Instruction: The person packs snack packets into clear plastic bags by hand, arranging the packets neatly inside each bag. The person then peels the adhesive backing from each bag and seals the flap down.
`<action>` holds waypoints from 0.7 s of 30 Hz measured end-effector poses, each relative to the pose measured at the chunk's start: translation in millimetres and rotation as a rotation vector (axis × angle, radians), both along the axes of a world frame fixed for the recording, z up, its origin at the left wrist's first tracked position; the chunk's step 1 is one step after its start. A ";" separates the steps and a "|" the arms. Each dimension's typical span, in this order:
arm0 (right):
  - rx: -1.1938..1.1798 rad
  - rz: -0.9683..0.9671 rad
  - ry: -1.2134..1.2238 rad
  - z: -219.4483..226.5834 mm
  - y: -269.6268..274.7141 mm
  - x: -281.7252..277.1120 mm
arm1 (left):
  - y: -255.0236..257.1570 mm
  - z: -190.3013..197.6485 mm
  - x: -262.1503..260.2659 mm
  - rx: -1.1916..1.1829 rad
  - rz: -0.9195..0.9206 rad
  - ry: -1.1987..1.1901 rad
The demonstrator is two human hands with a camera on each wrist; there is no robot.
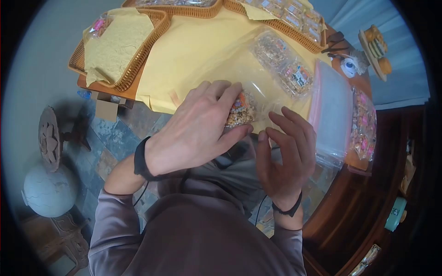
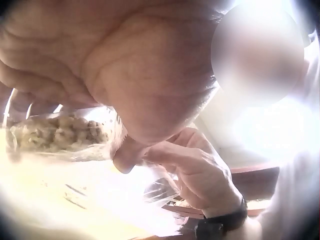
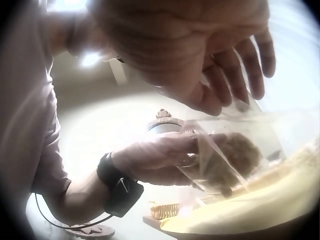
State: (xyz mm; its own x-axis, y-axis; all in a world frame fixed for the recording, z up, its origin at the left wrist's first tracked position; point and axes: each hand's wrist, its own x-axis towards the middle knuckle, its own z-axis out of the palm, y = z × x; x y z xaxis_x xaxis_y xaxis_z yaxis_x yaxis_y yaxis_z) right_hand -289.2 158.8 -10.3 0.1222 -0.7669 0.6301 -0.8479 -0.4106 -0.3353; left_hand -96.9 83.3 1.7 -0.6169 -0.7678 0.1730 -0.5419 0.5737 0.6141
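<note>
My left hand [image 1: 191, 124] grips a clear-wrapped pack of nutty snack pieces [image 1: 241, 110], fingers over its top and thumb along its near edge. In the left wrist view, the pack [image 2: 60, 134] shows beneath the fingers. Clear film [image 3: 207, 150] surrounds the pack in the right wrist view. To the right, my right hand [image 1: 290, 152] has its thumb and forefinger close together at the film's near edge; its other fingers are spread and bent. Two more labelled packs [image 1: 271, 50] [image 1: 297, 78] lie under clear plastic just beyond. Fine contact at the right fingertips is blurred.
A stack of clear bags [image 1: 334, 112] lies at the table's right side, beside pink-and-brown snack packs [image 1: 363, 124]. Wicker baskets stand at the back left [image 1: 161, 23] and back right [image 1: 313, 45]. Yellow cloth [image 1: 184, 41] covers the table. A dark wooden cabinet [image 1: 363, 202] stands at the right.
</note>
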 end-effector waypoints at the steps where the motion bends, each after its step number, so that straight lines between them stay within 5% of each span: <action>1: -0.015 0.007 -0.011 -0.2 -0.1 -0.7 | -5.2 -1.1 -2.5 -0.004 -0.004 0.000; 7: -0.060 0.048 -0.053 -1.5 -0.3 -0.9 | -17.8 -13.4 -23.2 0.015 0.046 -0.073; 15: -0.046 0.091 -0.096 -13.3 -2.5 6.6 | -53.0 -59.6 -73.0 -0.421 0.359 -0.345; 21: 0.000 0.126 -0.156 -25.2 0.3 -0.2 | -26.1 -55.4 -52.6 -0.399 0.228 -0.264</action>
